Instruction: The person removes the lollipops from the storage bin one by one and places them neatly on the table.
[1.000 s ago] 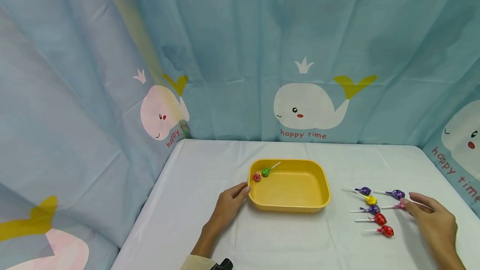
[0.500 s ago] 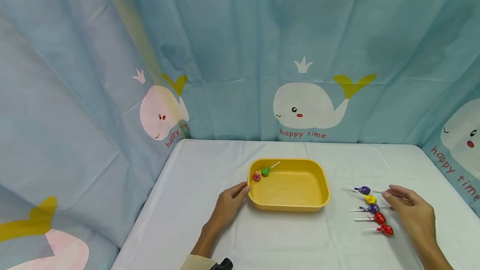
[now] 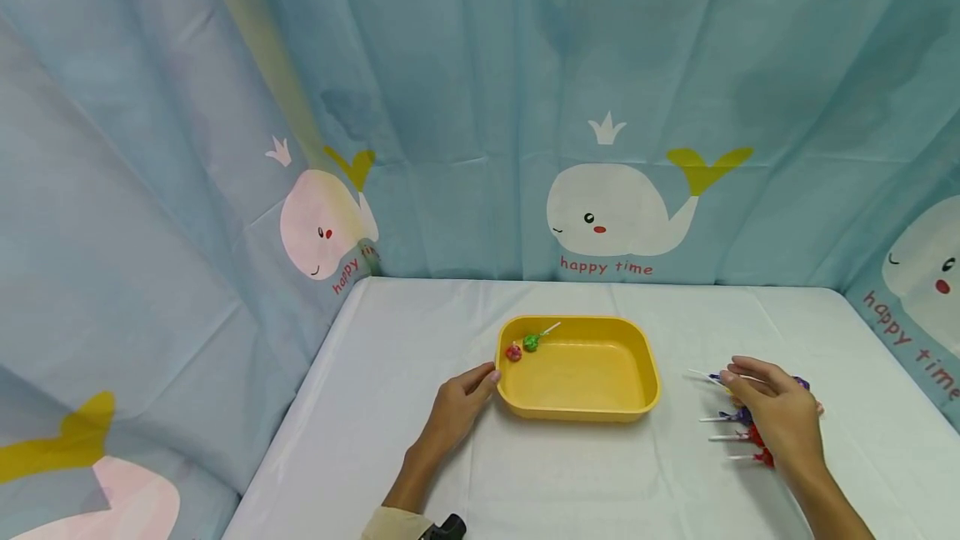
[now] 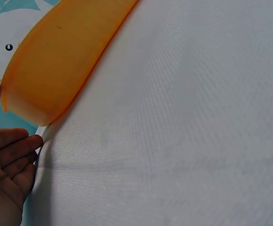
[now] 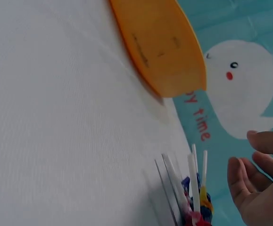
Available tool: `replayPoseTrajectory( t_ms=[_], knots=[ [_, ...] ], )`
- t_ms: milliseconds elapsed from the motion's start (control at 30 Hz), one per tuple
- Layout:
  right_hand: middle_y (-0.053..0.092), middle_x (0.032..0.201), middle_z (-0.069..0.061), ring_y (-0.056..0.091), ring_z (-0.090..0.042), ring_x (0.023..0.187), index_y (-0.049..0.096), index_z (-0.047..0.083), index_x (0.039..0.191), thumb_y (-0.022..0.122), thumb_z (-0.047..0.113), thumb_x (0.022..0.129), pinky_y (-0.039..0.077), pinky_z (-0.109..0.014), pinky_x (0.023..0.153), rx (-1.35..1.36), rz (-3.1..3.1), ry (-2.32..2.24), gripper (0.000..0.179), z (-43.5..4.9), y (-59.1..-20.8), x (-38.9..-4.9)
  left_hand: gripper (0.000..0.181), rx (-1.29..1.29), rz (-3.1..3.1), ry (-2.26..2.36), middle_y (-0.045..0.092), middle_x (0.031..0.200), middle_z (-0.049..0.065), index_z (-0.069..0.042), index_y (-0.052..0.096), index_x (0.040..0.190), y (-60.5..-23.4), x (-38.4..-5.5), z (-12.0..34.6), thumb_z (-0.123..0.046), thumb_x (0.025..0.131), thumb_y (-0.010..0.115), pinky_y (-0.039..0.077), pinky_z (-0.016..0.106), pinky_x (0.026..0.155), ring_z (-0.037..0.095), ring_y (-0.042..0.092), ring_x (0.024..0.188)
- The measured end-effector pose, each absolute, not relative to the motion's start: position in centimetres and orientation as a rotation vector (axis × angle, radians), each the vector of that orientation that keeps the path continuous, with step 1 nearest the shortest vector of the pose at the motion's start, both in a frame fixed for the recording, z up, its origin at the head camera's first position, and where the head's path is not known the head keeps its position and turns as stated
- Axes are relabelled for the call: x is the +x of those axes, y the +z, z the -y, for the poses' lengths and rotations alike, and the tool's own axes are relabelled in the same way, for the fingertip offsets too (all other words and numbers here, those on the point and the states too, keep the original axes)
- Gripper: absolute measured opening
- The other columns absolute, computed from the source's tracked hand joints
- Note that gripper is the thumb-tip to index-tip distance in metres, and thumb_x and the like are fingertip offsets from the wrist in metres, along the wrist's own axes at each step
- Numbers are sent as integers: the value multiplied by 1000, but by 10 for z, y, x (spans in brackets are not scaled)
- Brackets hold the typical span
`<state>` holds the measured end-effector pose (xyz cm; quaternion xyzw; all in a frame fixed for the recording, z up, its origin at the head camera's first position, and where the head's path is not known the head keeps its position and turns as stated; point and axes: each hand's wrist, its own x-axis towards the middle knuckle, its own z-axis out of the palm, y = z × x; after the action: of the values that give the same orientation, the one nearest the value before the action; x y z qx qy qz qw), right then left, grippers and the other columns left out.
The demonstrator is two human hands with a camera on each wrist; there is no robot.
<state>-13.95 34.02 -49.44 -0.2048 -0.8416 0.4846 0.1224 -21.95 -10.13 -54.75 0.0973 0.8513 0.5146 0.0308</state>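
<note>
My left hand [image 3: 459, 411] is at the left end of a yellow tray [image 3: 577, 417], thumb against its rim; in the left wrist view the other fingers [image 4: 16, 149] lie loosely extended below it. Inside the tray are a green lollipop [image 3: 531, 343] and a red-pink lollipop [image 3: 513, 353]. My right hand [image 3: 783, 415] hovers over a group of lollipops at the right, holding nothing, fingers loosely bent. Two red lollipops [image 3: 765, 458] and a purple lollipop [image 3: 738, 417] show left of it, partly covered. Another purple lollipop [image 3: 801, 382] peeks out behind it. The yellow one is mostly hidden.
A white cloth [image 3: 570, 482] covers the table. Blue curtains [image 3: 465, 107] printed with whales stand close behind it and at both sides. The lollipop sticks [image 5: 194, 183] point toward the tray in the right wrist view.
My right hand has moved left from the pink lollipop at the far right to above the other lollipops, covering several of them. The left hand and the tray have stayed in place.
</note>
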Motion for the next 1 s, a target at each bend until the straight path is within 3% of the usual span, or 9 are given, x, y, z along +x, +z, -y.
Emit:
replayPoseTrajectory(
  t_ms=[167,300,667,1000],
  knots=[
    [76,111,16,71,8,87,62,2,144,74,43,101,59,-11,73,-532,2415,1493,61,-326,-496,-146,60,299,-2619,1583,65,148,2,-16,65,147,-548,-220,101,-58,106,58,44,52,120,29,56,144],
    [75,117,8,73,4,88,63,5,144,72,44,102,57,-8,76,-538,2415,1487,59,-314,-495,-149,60,298,-2617,1583,65,148,2,-16,65,148,-548,-220,101,-59,105,58,44,52,120,29,56,144],
    [74,117,14,75,0,91,61,7,145,73,46,100,57,-9,79,-485,2366,1619,61,-290,-489,-153,55,284,-2607,1586,65,148,3,-15,65,148,-547,-219,101,-52,107,59,44,53,120,30,56,144],
    [75,115,14,77,-9,94,63,7,143,74,43,101,57,-10,81,-428,2324,1696,57,-273,-486,-157,60,289,-2605,1596,66,147,2,-16,65,147,-547,-219,101,-58,106,58,44,52,120,28,56,144]
  ],
)
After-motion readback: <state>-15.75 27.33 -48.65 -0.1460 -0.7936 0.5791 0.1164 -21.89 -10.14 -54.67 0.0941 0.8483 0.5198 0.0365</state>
